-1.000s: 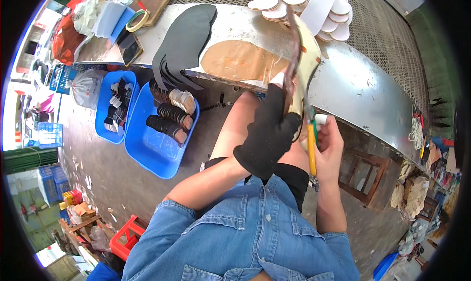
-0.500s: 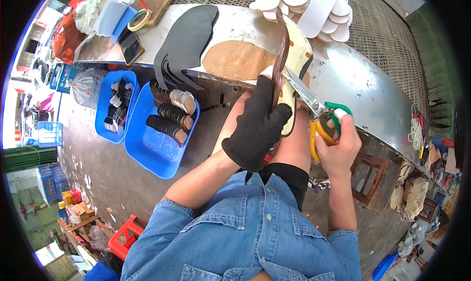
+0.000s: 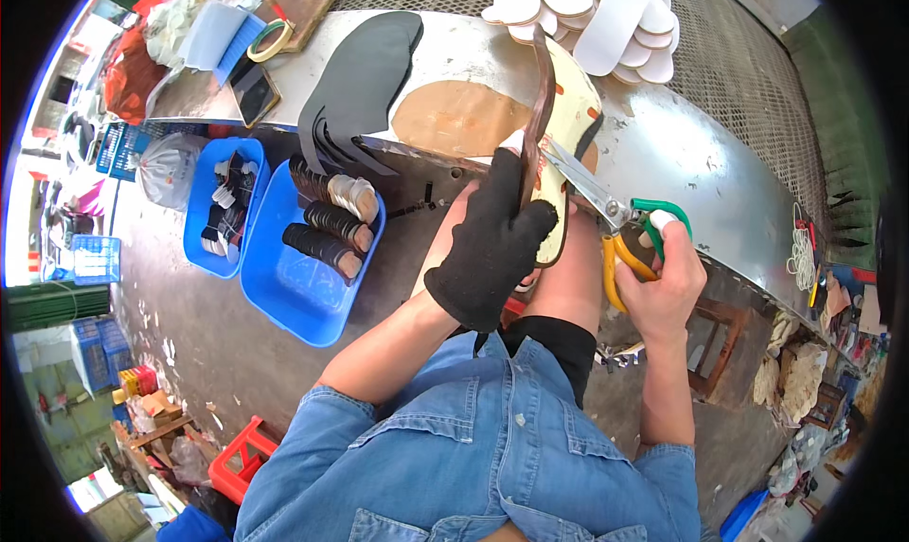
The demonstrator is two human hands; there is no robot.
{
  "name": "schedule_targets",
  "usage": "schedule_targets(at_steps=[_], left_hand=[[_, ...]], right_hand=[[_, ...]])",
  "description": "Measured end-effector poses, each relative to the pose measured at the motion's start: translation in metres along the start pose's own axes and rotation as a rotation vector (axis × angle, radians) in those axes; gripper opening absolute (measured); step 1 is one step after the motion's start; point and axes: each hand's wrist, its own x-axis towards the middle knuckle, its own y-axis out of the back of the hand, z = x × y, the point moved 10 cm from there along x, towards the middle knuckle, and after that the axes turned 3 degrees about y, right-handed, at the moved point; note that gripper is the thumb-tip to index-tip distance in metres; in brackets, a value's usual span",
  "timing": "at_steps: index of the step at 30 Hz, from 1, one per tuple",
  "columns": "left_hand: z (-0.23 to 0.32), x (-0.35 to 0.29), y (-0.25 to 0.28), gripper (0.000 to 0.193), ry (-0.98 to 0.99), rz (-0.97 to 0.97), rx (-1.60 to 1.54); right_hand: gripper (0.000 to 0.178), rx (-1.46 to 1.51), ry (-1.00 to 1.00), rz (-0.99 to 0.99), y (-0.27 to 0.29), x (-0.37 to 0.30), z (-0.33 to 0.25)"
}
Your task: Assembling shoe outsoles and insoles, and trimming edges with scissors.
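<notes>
My left hand (image 3: 490, 244), in a black glove with a bare thumb or fingertip showing, is closed on a cream insole (image 3: 573, 92) with orange marks and a dark edge. A dark brown strip (image 3: 542, 97) stands up along the insole's left side, its upper end curving free. In my right hand (image 3: 665, 286) is a pair of scissors (image 3: 592, 190) with one green and one yellow handle loop. The scissors' handles are spread, and the blades point up and left to the insole beside the strip. Whether the tips touch it, I cannot tell.
Beyond my hands is a metal-topped bench (image 3: 663, 154) with a tan oval patch (image 3: 459, 116), a dark grey sheet (image 3: 365, 69) and stacked white insoles (image 3: 620, 31). A phone (image 3: 254, 92) lies farther left. Blue bins (image 3: 284, 305) with rolled pieces stand on the floor.
My right hand and the scissors have shifted slightly right. The insole has tilted a little with my left hand, and the strip's upper end looks straighter.
</notes>
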Motion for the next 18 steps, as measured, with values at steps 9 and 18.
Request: schedule_targets(at_steps=[9, 18], left_hand=[[-0.002, 0.005, 0.012, 0.050, -0.160, 0.115, 0.073], [0.001, -0.006, 0.014, 0.057, -0.382, 0.204, 0.267]], right_hand=[[0.046, 0.358, -0.332, -0.105, -0.037, -0.018, 0.017], [0.045, 0.031, -0.167, 0.005, -0.012, -0.008, -0.009]])
